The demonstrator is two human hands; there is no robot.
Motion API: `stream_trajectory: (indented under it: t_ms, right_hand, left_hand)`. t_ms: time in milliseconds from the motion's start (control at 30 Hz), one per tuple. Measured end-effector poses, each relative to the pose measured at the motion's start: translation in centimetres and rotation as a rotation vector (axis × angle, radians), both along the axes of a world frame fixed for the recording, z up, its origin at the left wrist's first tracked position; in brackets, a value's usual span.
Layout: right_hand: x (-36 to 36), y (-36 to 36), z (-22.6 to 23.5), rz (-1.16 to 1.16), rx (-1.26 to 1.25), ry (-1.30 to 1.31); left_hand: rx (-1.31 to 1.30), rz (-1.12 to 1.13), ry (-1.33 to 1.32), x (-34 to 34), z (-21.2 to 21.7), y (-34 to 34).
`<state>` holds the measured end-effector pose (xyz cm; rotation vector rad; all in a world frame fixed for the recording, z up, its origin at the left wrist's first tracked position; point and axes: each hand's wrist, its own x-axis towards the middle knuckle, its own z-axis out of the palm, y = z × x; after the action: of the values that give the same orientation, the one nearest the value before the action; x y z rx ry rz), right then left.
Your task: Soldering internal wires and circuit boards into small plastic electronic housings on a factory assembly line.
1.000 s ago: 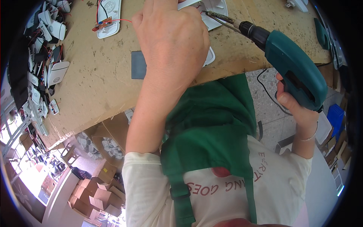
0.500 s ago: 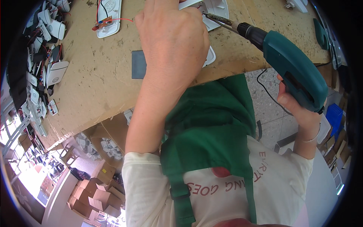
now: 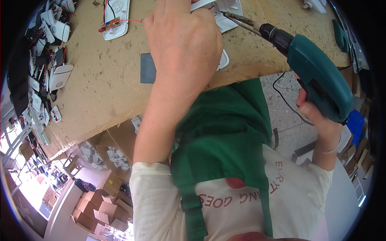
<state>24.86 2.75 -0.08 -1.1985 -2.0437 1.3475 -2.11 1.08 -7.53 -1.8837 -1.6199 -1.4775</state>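
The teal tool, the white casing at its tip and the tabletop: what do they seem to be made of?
The teal tool: probably hard plastic, satin, with smooth moulded curves; its narrow nose looks like dull, stained metal. The white casing: likely moulded plastic, smooth and thin-walled. The tabletop: matt brown, scuffed and dark-flecked, perhaps cardboard or wood-based board; I can't tell which.

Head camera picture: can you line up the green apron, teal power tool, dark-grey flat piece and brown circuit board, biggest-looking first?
1. Green apron
2. Teal power tool
3. Dark-grey flat piece
4. Brown circuit board
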Motion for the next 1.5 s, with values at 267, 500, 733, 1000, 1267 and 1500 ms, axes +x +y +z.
stream_trajectory:
  t_ms: [267,500,733,1000,1267,1500]
  right_hand:
    - [0.0,0.3,-0.1,-0.037,-0.034,0.011]
    - [-0.8,0.0,0.2,-0.029,0.0,0.027]
    - [-0.9,0.0,0.1,-0.038,-0.055,0.041]
    - [-1.1,-0.1,-0.1,-0.057,-0.05,0.068]
    - [-1.2,-0.3,0.1,-0.086,-0.074,0.069]
    - [-0.7,-0.3,0.0,-0.095,-0.055,0.051]
  left_hand:
    - [-0.281,0.193,0.284,0.2,1.0,-1.3]
    - [-0.023,0.081,0.061,0.0,-0.8,-0.2]
    - [-0.362,0.255,0.281,0.9,3.0,-2.3]
    - [-0.38,0.227,0.251,0.9,3.0,-2.3]
    - [0.326,-0.072,-0.101,0.0,-0.8,-0.1]
    - [-0.006,0.064,0.063,0.9,1.6,-1.2]
